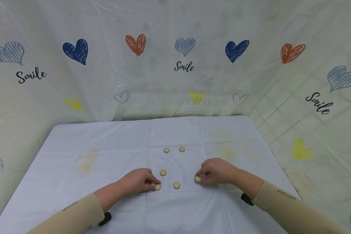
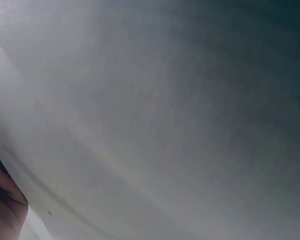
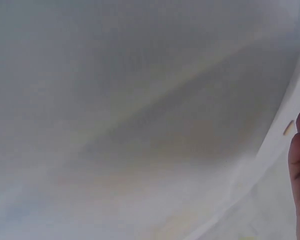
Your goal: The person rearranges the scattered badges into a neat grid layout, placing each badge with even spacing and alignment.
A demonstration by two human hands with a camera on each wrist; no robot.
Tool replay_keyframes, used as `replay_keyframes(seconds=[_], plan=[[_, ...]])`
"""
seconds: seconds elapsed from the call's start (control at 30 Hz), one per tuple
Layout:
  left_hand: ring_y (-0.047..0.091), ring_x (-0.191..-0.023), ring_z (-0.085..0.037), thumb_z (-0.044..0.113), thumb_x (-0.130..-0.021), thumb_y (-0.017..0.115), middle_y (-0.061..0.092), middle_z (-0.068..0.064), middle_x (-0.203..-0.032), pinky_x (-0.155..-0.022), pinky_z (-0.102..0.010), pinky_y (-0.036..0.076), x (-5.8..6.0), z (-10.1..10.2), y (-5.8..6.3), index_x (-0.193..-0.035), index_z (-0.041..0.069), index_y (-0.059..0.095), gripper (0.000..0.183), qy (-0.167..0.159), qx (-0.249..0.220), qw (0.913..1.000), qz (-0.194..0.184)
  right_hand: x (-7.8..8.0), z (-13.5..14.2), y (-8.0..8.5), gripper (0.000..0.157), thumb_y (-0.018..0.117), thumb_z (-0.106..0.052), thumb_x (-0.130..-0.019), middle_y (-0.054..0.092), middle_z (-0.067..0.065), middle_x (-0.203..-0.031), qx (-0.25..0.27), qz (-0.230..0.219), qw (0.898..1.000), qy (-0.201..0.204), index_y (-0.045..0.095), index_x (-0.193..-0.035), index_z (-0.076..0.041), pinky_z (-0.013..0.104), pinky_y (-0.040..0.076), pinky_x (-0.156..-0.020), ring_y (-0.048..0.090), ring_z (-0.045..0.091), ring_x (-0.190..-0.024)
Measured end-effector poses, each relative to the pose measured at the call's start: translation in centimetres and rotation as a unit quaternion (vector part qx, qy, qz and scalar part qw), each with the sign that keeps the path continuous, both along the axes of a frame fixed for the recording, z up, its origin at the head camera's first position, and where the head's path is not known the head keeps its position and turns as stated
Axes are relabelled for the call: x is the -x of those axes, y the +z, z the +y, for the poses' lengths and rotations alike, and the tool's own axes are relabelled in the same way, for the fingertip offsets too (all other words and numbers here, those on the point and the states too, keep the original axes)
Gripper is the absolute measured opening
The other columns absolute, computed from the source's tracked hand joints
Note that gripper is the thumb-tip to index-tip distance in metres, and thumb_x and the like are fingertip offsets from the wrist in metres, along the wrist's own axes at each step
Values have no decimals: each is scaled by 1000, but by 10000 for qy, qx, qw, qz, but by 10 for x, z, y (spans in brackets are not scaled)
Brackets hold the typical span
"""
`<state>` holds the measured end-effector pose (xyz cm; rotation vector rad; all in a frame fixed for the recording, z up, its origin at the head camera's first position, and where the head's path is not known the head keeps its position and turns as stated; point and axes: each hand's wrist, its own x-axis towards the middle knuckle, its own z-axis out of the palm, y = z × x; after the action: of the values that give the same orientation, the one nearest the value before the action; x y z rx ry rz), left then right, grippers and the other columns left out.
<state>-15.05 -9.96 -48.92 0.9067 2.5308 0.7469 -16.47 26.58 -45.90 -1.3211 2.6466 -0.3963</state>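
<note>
My left hand (image 1: 138, 181) pinches a round wooden button (image 1: 157, 187) between thumb and fingertips, low over the white cloth. To the right, my right hand (image 1: 217, 171) holds another wooden button (image 1: 197, 178) by its edge. Between the hands lie two more pale buttons, a nearer button (image 1: 176, 185) and a button (image 1: 162, 172) just above the left fingertips. Farther back, a left button (image 1: 166, 150) and a right button (image 1: 182, 149) sit side by side. The left wrist view catches only part of the hand (image 2: 7, 210); the right wrist view shows a few fingers (image 3: 299, 162) at its edge.
A white cloth (image 1: 111, 143) with creases and faint yellow stains covers the table. Behind and at the sides hangs a pale sheet (image 1: 158, 78) printed with hearts and "Smile". Small black devices (image 1: 105, 219) show under both sleeves.
</note>
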Motion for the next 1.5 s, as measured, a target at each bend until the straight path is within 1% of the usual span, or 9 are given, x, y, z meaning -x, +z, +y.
replay_keyframes(seconds=[0.1,0.2,0.37,0.63,0.8,0.9,1.07,1.27,1.5], plan=[[51,-73,1,29,-83,81,55,22,-79,-66,-23,44,0,0,0,-106,29,79,23,-6,-18,10000,-29,7,2,2,18,78,-30,-86,53,-16,-71,-42,-65,9999,-140,80,-103,-25,18,39,-61,42,-3,-64],[51,-73,2,29,-82,81,55,22,-80,-66,-22,45,0,0,0,-106,29,79,24,-9,-21,10000,-47,17,5,3,17,76,-32,-88,53,-17,-71,-51,-98,9992,-383,80,-103,-25,20,41,-62,44,-2,-65],[51,-73,1,29,-82,81,55,22,-80,-66,-22,45,1,1,-2,-106,30,79,24,-32,-14,10000,-32,37,12,6,18,73,-35,-90,51,-16,-70,-145,13,9970,-762,79,-103,-24,23,42,-63,45,0,-65],[50,-73,2,30,-82,82,55,22,-80,-66,-22,44,2,2,-4,-106,31,79,25,-65,2,10000,-46,71,24,7,22,76,-29,-87,51,-13,-68,-325,-88,9869,-1577,79,-107,-21,27,40,-64,45,5,-64],[50,-73,2,30,-82,81,55,22,-80,-66,-22,44,2,2,-4,-107,31,79,25,-102,-6,9999,-33,84,27,7,24,77,-28,-86,53,-10,-67,-273,-187,9815,-1886,79,-108,-19,30,40,-63,46,9,-64],[50,-72,2,30,-82,81,54,22,-80,-66,-22,44,2,2,-3,-107,31,79,25,-111,-1,9999,-9,88,26,5,24,76,-30,-87,54,-10,-68,-350,-261,9797,-1956,79,-109,-20,30,40,-63,48,9,-65],[50,-72,1,30,-83,81,54,22,-80,-66,-22,44,2,1,-3,-107,31,79,24,-110,3,9999,19,95,23,0,26,75,-36,-88,55,-10,-69,-679,-291,9765,-2025,79,-110,-22,31,40,-65,48,10,-67],[50,-72,1,30,-83,80,54,22,-80,-67,-22,44,2,0,-2,-107,31,79,24,-112,-21,9999,19,100,21,-7,29,73,-37,-89,53,-11,-68,-1056,-5,9782,-1787,78,-113,-21,30,39,-63,46,9,-64],[50,-72,1,29,-84,80,54,21,-79,-66,-22,44,2,-2,1,-107,29,79,23,-117,-35,9999,-52,98,17,-2,28,73,-36,-90,51,-11,-66,-811,129,9810,-1760,77,-114,-22,29,39,-62,44,9,-63]])
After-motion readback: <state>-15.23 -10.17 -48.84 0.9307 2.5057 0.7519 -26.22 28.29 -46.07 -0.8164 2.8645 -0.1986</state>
